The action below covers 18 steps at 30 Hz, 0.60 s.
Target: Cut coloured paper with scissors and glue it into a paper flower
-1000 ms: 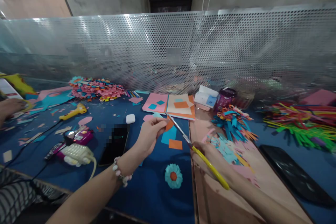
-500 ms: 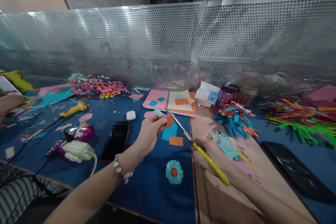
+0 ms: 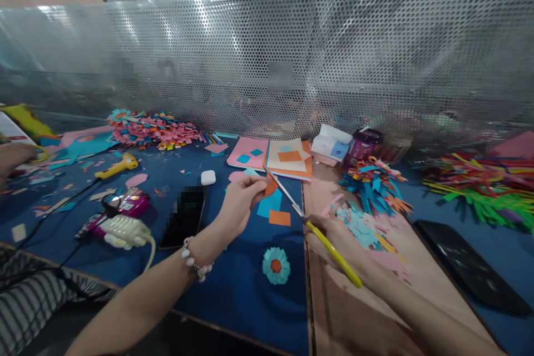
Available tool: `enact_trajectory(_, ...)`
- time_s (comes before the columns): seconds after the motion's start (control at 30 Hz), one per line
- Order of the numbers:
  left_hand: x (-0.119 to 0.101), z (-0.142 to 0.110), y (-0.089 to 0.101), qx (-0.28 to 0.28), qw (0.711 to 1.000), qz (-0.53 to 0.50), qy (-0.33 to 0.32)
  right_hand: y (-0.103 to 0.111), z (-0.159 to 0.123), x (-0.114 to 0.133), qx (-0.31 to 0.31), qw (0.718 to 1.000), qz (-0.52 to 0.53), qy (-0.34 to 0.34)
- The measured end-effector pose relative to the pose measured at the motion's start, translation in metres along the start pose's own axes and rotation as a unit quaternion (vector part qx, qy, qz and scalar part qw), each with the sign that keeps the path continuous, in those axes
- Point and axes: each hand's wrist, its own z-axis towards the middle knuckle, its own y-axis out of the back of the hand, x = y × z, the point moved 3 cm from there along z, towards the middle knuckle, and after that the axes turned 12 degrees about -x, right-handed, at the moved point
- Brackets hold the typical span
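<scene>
Between thumb and fingers, my left hand (image 3: 240, 203) pinches a small piece of orange paper (image 3: 270, 184). Yellow-handled scissors (image 3: 331, 250) are gripped in my right hand (image 3: 336, 242), their blades pointing up and left, right at the orange piece. Whether the blades touch the paper I cannot tell. Below the hands, a blue paper flower (image 3: 276, 266) with an orange centre lies on the blue table. An orange paper rectangle (image 3: 280, 218) and a blue paper sheet (image 3: 269, 204) lie just under the held piece.
Behind stand paper pads (image 3: 290, 158), a tissue pack (image 3: 331, 144) and a purple jar (image 3: 364, 146). At left are a phone (image 3: 183, 219), a white case (image 3: 208, 177), a yellow glue gun (image 3: 119, 167) and a power strip with cables. Fringed paper (image 3: 371, 186) and a black tray (image 3: 471, 267) lie right. Another person's hand (image 3: 14, 158) shows far left.
My hands hold nearly the same pose, with the orange piece tilted slightly against the blades. The whole view has shifted a little, so things appear slightly higher.
</scene>
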Motion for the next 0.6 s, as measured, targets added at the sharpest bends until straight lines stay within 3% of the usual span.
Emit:
enact_trajectory(0.43, 0.003, 0.006, 0.0, 0.03, 0.999, 0.027, -0.008, -0.002, 0.002, -0.007, -0.04, 0.998, -0.039, 0.014)
enact_trajectory(0.53, 0.003, 0.011, 0.003, 0.06, 0.988, 0.136, -0.049, -0.001, 0.006, -0.009, -0.045, 0.999, -0.012, -0.028)
enact_trajectory(0.6, 0.007, 0.015, 0.005, 0.117, 0.947, 0.282, -0.095, -0.002, 0.009, -0.013, -0.025, 0.993, 0.037, -0.105)
